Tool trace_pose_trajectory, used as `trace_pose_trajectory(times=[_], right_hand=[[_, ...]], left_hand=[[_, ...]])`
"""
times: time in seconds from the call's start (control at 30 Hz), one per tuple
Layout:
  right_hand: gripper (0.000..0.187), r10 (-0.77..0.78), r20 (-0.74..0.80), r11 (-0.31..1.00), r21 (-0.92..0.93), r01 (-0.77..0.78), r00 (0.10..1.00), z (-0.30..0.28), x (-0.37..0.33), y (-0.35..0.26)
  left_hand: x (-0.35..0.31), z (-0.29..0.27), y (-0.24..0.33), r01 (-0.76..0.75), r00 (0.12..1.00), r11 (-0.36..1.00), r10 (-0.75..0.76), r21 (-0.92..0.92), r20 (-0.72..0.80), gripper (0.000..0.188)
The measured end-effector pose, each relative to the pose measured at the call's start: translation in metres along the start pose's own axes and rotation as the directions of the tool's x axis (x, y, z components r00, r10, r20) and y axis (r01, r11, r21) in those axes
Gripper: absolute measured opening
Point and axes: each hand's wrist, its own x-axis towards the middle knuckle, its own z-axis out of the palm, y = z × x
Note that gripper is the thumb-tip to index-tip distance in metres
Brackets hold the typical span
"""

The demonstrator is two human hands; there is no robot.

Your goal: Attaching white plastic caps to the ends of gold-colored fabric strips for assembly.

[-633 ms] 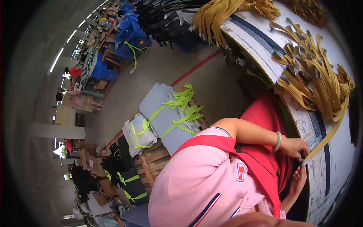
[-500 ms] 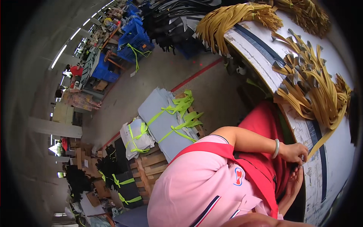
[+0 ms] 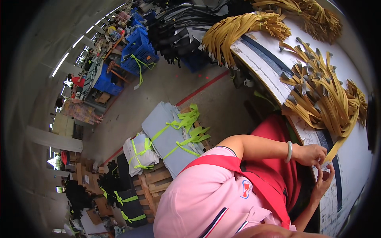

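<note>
My left hand (image 3: 311, 154), with a pale bangle (image 3: 289, 152) at its wrist, is closed in a pinch on the end of a yellow strap (image 3: 338, 146) at the table edge. A small whitish bit shows at that end. Just below, my right hand (image 3: 323, 182) has its thumb and fingers apart, close to the strap end; whether a fingertip touches it I cannot tell. The strap runs up into a loose heap of yellow straps (image 3: 331, 103) with grey tips, lying on the white table (image 3: 329, 198).
Tied bundles of yellow straps (image 3: 242, 31) lie farther along the table, beside a dark blue band (image 3: 266, 53). Grey sheets bound with green ties (image 3: 158, 127) rest on a wooden pallet (image 3: 156, 176) to my left. Blue crates (image 3: 137, 51) and black strips (image 3: 178, 31) are beyond.
My right hand has come up from beside the table edge and its fingers have spread near the strap end. My left hand keeps its pinch, a little farther over the table.
</note>
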Motion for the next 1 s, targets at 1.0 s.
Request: trace_pose_trajectory(times=[1.0], right_hand=[[0.016,0.104,0.303,0.774,0.574,-0.268,0.947,0.002,0.048,0.004]], left_hand=[[0.012,-0.008,-0.010,0.358,0.924,0.666,-0.355,-0.654,0.144,0.018]])
